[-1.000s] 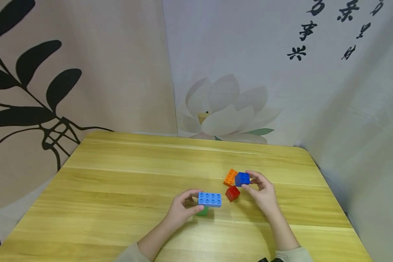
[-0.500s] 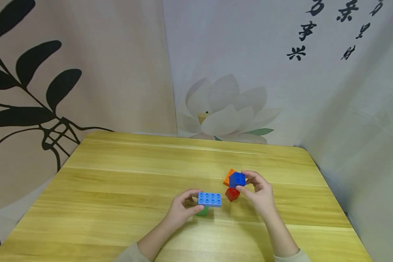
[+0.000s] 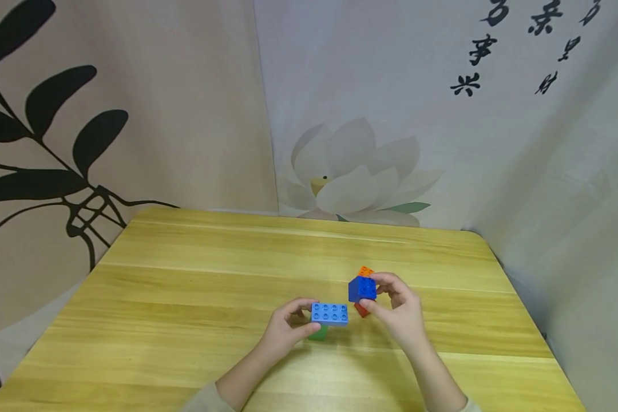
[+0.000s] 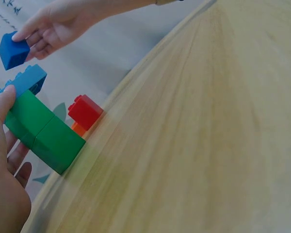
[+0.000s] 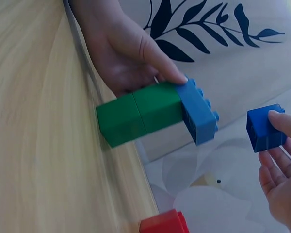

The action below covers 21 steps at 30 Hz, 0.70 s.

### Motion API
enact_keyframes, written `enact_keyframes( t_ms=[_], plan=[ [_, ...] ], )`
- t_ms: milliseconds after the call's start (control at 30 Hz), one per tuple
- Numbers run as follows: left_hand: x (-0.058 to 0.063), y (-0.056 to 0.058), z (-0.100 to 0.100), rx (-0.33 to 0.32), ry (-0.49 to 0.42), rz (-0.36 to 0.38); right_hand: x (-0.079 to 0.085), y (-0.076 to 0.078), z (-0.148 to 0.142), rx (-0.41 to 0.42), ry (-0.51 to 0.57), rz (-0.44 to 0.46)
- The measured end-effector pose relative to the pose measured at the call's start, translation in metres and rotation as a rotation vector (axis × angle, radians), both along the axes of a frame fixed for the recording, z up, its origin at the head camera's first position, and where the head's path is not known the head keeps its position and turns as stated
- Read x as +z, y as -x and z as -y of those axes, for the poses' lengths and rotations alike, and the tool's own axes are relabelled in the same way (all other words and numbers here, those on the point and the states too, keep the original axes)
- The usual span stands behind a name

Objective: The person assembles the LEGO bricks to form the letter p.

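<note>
In the head view my left hand point(image 3: 287, 327) pinches a light blue building brick point(image 3: 329, 314) between thumb and fingers. That brick tops two stacked green bricks point(image 4: 46, 131), which stand on the table, and its far end overhangs them. Thumb and fingers of my right hand point(image 3: 400, 312) grip a dark blue brick point(image 3: 362, 289) by its side. It hangs in the air to the right of the stack, apart from the light blue brick, as the right wrist view also shows. From the head, the green bricks point(image 3: 318, 333) are mostly hidden.
On the wooden table point(image 3: 211, 286), a red brick point(image 4: 85, 112) and an orange brick point(image 3: 366, 271) lie to the right of the stack, partly covered by the dark blue brick in the head view. Printed cloth point(image 3: 195, 114) hangs behind the table.
My right hand has moved left and slightly nearer with the dark blue brick, which now covers more of the orange and red bricks. The left hand and the stack have stayed put.
</note>
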State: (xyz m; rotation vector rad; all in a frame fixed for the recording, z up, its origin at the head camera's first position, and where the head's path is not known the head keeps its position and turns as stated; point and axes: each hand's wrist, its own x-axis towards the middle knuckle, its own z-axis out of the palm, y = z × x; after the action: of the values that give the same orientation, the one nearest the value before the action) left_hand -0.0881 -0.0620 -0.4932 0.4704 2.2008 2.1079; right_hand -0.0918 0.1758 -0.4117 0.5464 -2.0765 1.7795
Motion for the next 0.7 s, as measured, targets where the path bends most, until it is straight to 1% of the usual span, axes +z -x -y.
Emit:
enact_keyframes(
  t_ms=[100, 233, 333, 467, 567, 700],
  plan=[
    [0.0, 0.0, 0.0, 0.001, -0.001, 0.0, 0.001, -0.003, 0.004, 0.013, -0.004, 0.008],
    [0.0, 0.0, 0.0, 0.003, -0.003, -0.002, 0.0, -0.005, 0.009, 0.036, -0.021, -0.008],
    [-0.001, 0.0, 0.001, 0.002, -0.002, -0.015, -0.002, -0.006, 0.012, 0.051, -0.029, -0.017],
    [-0.002, 0.0, 0.001, 0.003, -0.004, -0.032, -0.003, -0.008, 0.018, 0.056, -0.034, -0.001],
    [0.0, 0.0, 0.001, 0.008, -0.001, -0.019, -0.004, -0.008, 0.021, 0.049, -0.055, 0.011],
    [0.007, -0.001, 0.0, 0.008, 0.007, 0.017, -0.001, -0.011, 0.028, 0.056, -0.082, 0.029]
  ],
)
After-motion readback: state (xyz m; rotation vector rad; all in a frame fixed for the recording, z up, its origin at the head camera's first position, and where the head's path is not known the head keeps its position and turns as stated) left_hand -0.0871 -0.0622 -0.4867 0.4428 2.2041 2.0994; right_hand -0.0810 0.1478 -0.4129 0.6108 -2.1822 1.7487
